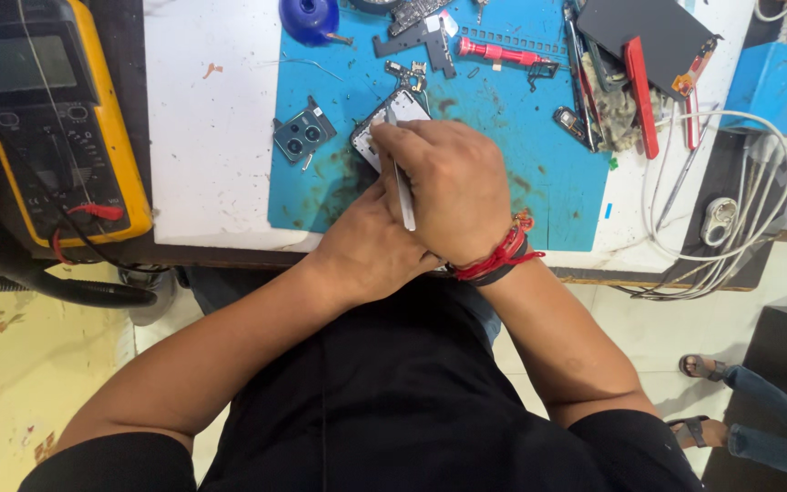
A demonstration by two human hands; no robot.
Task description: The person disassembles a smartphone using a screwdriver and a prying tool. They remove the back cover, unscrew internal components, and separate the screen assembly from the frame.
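At the centre of the frame we see both hands working over an opened phone (pixel 392 118), which lies on a blue work mat (pixel 521 173) on the white tabletop (pixel 211 137). The phone sits near the middle of the mat, its upper end visible and its lower part covered by the hands.

Our right hand (pixel 453 187) is closed around a thin metal tool (pixel 403 196), held like a pen, with the tip directed toward the phone. A red thread band (pixel 501 255) circles the right wrist. Our left hand (pixel 371 241) lies below and partly under the right hand, touching it; the left fingers are hidden, so we cannot tell whether they grip anything.

Just left of the phone, on the mat, lies a dark camera module cover (pixel 302 135) with round lens openings. At the upper edge of the mat we note a blue round bottle (pixel 310 18), dark flat phone parts (pixel 423 41) and a pink-handled screwdriver (pixel 498 52). At the upper right lie a dark flat panel (pixel 658 32) and a red flat tool (pixel 641 96).

A yellow multimeter (pixel 47 118) with a red lead occupies the upper left of the frame. White cables (pixel 740 210) are bundled at the right edge of the tabletop. At the lower right, another person's sandalled feet (pixel 703 369) stand on the floor.
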